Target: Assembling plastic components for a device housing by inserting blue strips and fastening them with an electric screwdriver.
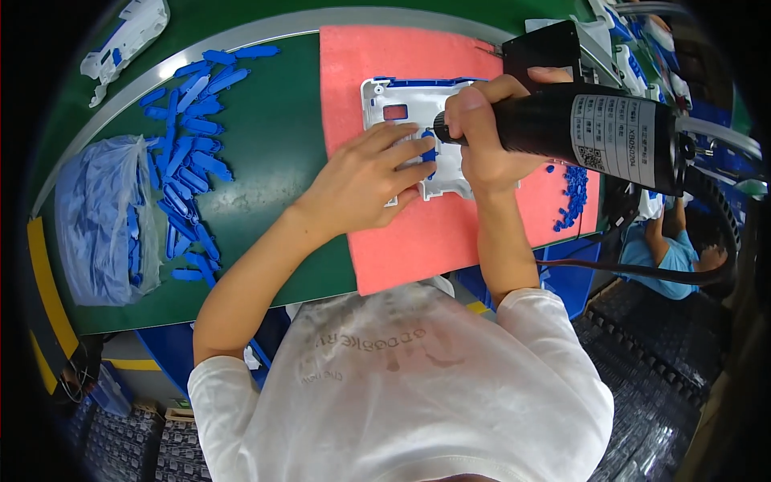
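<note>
A white plastic housing (pixel 405 100) with a blue rim and a small square window lies on a pink foam mat (pixel 361 56). My left hand (pixel 365 181) rests flat on its lower part, fingertips beside a small blue part (pixel 430 153) on the housing. My right hand (pixel 486 132) is wrapped around a black electric screwdriver (pixel 594 132); the tool's tip points left at the housing next to that blue part.
A long pile of blue plastic clips (pixel 189 128) lies on the green bench, with a clear bag of more clips (pixel 100 217) at the left. Small blue pieces (pixel 574 193) sit on the mat's right. Another white-and-blue housing (pixel 128 36) lies far left. Another person (pixel 671 249) works at the right.
</note>
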Motion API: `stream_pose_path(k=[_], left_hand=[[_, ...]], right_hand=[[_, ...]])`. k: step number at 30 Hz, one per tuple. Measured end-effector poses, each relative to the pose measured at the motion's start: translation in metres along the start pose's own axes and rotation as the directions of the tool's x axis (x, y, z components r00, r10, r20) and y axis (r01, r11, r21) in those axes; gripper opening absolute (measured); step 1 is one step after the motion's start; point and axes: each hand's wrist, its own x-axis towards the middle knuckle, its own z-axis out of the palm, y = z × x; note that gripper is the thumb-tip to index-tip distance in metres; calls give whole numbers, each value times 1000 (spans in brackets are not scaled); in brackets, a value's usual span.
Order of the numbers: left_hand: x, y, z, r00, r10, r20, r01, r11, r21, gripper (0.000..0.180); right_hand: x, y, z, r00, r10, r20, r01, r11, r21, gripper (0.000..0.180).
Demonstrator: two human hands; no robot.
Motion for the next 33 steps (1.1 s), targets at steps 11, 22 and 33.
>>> stream_pose_path(k=[11,22,33], left_hand=[[3,4,-5,999,-17,52,16,1000,23,32],[9,12,-7,998,9,62,-13,998,68,37],[10,12,-4,998,-27,48,22,996,91,41]], right_hand=[[-1,-11,12,959,209,-192,-167,963,213,35],[14,-27,-152,793,-85,-603,161,984,73,62],[2,-25,-144,880,76,-469,-46,996,76,44]])
